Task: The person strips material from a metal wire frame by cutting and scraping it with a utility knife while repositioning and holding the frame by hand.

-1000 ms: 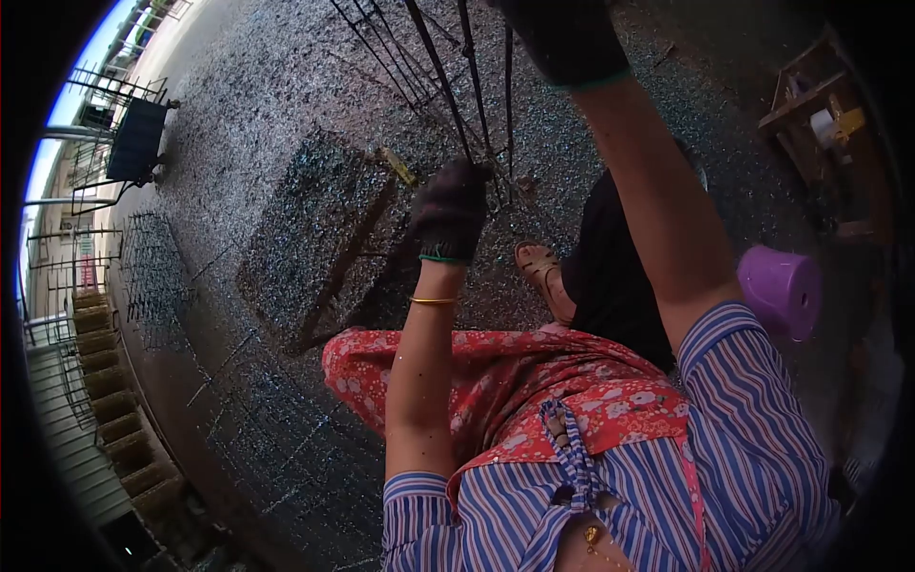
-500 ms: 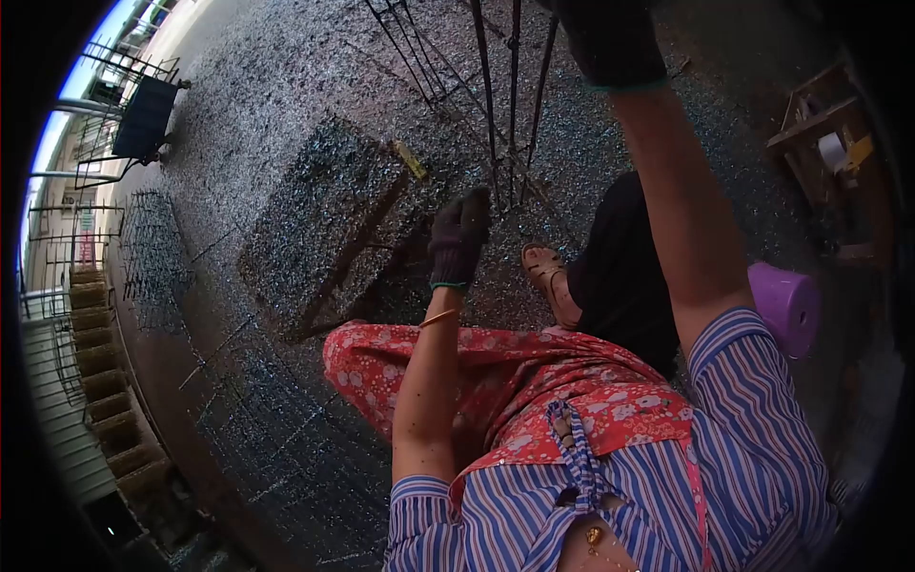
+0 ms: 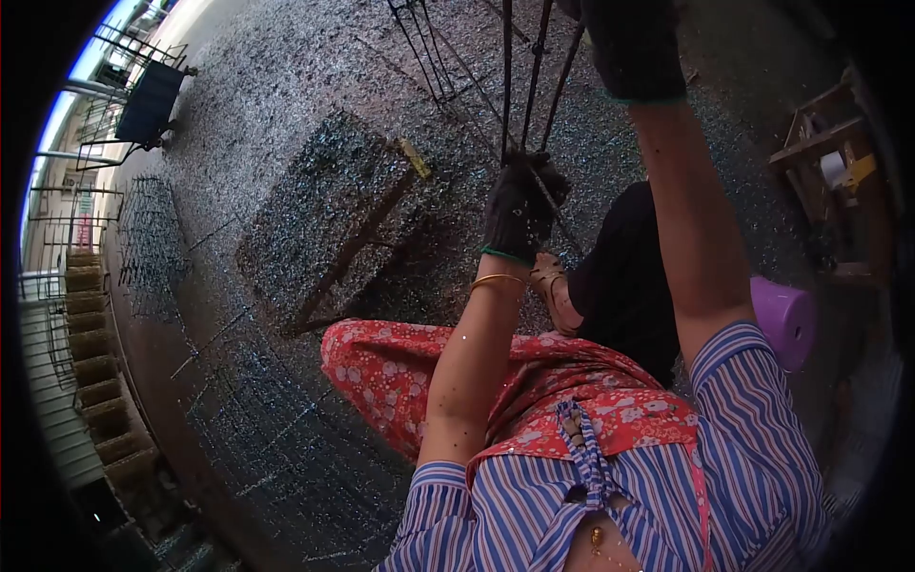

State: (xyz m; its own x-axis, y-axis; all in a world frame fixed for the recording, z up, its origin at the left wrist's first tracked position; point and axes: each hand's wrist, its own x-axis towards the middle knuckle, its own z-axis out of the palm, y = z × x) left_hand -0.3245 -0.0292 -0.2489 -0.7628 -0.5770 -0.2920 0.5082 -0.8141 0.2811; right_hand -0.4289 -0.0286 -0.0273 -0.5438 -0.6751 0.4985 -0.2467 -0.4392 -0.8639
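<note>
My left hand (image 3: pixel 526 205), in a dark knitted glove with a green cuff edge, is closed around the lower end of a dark metal rod frame (image 3: pixel 537 81). Its thin rods come together at the glove and run up past the top edge of the view. My right hand (image 3: pixel 637 50), gloved the same way, is raised at the top right near those rods. Its fingers are dark and partly cut off by the edge, so their grip is hidden. Below the left hand is a sandalled foot (image 3: pixel 556 296).
Small glinting scraps cover the floor. A scrap-covered slab (image 3: pixel 324 210) lies left of my hands, with a yellow object (image 3: pixel 415 159) by it. Wire racks (image 3: pixel 152 248) lie farther left, near a dark blue cart (image 3: pixel 151 103). A purple stool (image 3: pixel 783 324) and wooden stand (image 3: pixel 820 143) are right.
My left hand has moved right and up from beside the rods to their lower end and closed there. My right hand and the rods have shifted slightly right in view.
</note>
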